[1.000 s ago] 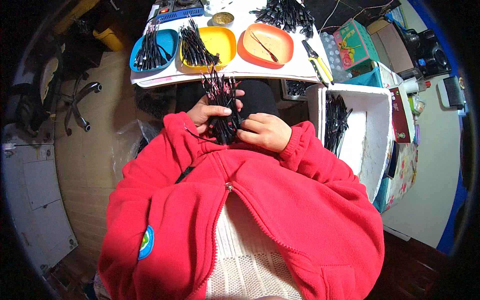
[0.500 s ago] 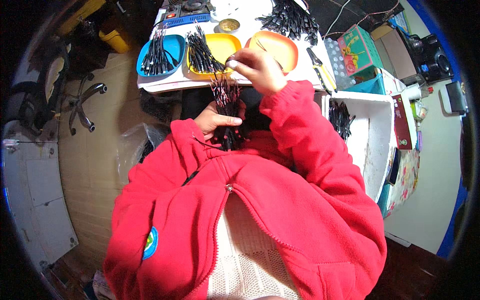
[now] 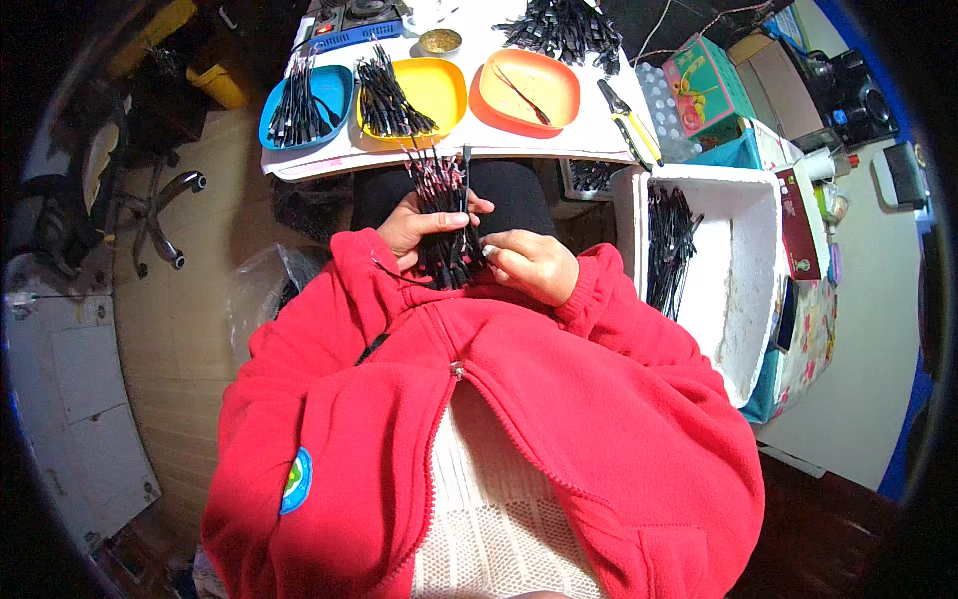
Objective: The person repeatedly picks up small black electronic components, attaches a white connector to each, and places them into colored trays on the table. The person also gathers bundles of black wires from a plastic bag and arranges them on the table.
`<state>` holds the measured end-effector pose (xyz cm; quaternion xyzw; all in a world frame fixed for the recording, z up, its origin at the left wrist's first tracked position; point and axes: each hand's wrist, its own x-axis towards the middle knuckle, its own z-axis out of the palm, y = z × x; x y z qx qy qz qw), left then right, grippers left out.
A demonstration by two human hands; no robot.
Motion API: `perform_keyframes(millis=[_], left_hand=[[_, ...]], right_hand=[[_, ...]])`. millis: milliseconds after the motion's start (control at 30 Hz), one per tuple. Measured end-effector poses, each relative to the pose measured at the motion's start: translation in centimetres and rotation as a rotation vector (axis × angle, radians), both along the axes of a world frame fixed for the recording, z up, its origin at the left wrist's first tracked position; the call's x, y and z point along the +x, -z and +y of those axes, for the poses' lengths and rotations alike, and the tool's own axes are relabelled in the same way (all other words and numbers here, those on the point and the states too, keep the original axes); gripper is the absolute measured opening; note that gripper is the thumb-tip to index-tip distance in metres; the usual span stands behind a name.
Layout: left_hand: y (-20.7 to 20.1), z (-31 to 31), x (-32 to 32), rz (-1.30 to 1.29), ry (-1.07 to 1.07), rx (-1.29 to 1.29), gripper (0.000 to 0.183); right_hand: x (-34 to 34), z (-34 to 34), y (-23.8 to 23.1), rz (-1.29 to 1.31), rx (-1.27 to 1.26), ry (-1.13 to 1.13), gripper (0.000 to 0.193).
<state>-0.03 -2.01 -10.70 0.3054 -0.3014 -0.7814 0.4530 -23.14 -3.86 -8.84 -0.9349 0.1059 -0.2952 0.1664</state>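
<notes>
My left hand (image 3: 414, 228) is wrapped round an upright bundle of thin black cables (image 3: 439, 195) in front of my lap, thumb across its front. Reddish, stripped-looking wire ends stick out at the bundle's top. On its right side a single black cable (image 3: 466, 160) stands a little apart, connector end up. My right hand (image 3: 534, 265) is closed in a pinch at the lower right of the bundle, seemingly on that cable's lower part; the fingertips partly hide it. More cables lie in the blue tray (image 3: 344, 84) and the yellow tray (image 3: 447, 90); the orange tray (image 3: 559, 90) holds one cable.
Yellow-handled pliers (image 3: 634, 125) lie near the table's right edge. A pile of black cables (image 3: 564, 35), a small bowl (image 3: 439, 42) and a blue stove (image 3: 354, 35) are at the back. A white foam box (image 3: 733, 290) with cables stands right; a swivel chair base (image 3: 165, 215) left.
My right hand has come down from the yellow tray to the bundle's lower right side. A cable now stands up at the bundle's right. My left hand keeps its hold.
</notes>
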Motion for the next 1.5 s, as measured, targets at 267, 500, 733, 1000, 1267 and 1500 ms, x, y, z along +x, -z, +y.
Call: perform_keyframes(millis=[267, 500, 733, 1000, 1267, 1500], left_hand=[[1.2, -0.1, -0.2, 0.028, -0.069, -0.070, 0.026], [1.0, -0.1, -0.2, -0.035, -0.062, -0.043, 0.036], [-0.1, 0.3, -0.6, -0.119, -0.173, -0.087, 0.066], [-0.3, 0.1, -0.4, 0.028, 0.010, -0.043, 0.060], [0.0, 0.2, 0.2, -0.045, -0.025, -0.087, 0.047], [0.2, 0.3, 0.2, -0.086, -0.061, -0.070, 0.035]], right_hand=[[0.5, -0.5, -1.0, 0.023, 0.029, -0.081, 0.030], [1.7, -0.1, -0.9, -0.045, 0.698, 0.149, 0.018], [4.0, -1.6, 2.1, -0.202, 1.126, 0.309, 0.034], [2.3, -0.6, 0.7, 0.008, 1.030, 0.244, 0.048], [0.3, -0.7, -1.3, 0.257, 0.829, 0.246, 0.037], [-1.6, -1.6, -3.5, 0.347, 0.108, 0.386, 0.029]])
